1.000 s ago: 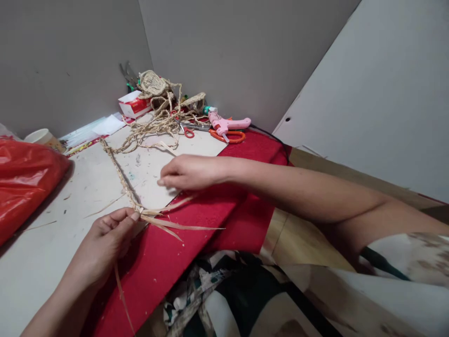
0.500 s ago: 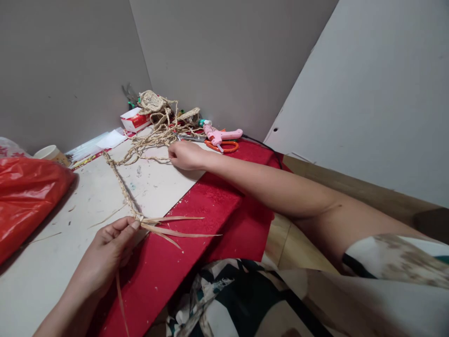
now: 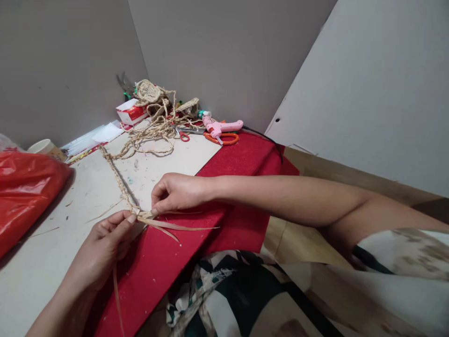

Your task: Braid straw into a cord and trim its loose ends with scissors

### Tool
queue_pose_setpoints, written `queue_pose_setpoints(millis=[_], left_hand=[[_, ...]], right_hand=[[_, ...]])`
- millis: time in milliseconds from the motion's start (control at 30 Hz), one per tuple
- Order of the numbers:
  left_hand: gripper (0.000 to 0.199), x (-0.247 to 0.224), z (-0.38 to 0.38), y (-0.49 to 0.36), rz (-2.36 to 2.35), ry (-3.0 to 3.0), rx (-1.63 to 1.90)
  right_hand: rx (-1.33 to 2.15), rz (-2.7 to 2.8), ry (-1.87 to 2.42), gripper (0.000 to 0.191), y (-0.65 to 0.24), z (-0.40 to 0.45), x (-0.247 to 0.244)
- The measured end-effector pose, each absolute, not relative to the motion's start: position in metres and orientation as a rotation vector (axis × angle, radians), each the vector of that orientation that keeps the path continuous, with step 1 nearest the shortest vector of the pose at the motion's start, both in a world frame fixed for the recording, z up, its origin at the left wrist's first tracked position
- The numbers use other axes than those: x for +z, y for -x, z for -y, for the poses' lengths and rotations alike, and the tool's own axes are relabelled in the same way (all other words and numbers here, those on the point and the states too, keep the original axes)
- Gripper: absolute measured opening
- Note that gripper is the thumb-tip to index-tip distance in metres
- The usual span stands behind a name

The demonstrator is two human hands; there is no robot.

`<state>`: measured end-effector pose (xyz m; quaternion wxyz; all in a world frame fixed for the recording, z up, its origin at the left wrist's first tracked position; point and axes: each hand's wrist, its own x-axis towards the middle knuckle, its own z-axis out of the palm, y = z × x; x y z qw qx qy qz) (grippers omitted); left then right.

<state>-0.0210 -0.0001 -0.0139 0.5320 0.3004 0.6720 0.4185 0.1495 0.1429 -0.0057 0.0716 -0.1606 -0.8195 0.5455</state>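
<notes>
My left hand pinches the near end of a braided straw cord, where the braid parts into loose strands. Close to its right, my right hand has thumb and fingertips closed on some of the flat straw strands. Other loose strands stretch right over the red cloth. From my left hand the braid runs away over the white board towards a tangled heap of braided cord. One thin strand hangs below my left hand.
Red-handled scissors, orange-handled scissors and a pink glue gun lie at the back beside the heap. Behind stand a red and white box and pliers. A red plastic bag and paper cup are at left.
My right hand has come back from the cord heap towards my left hand and taken hold of strands. The red-handled scissors now show more fully. My left hand keeps its pinch.
</notes>
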Motion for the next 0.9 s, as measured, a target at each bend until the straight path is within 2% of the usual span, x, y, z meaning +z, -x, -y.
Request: queue_pose_setpoints(millis=[367, 600, 900], left_hand=[[0.032, -0.016, 0.001, 0.025, -1.608, -0.725, 0.993], [0.035, -0.015, 0.004, 0.018, -1.694, -0.786, 1.007], [0.036, -0.012, 0.004, 0.015, -1.72, -0.731, 1.045]], right_hand=[[1.079, 2.616, 0.493, 0.013, -0.138, -0.13, -0.007], [1.375, 2.567, 0.597, 0.013, -0.139, -0.126, 0.0], [1.229, 2.712, 0.459, 0.015, -0.134, -0.128, 0.004]])
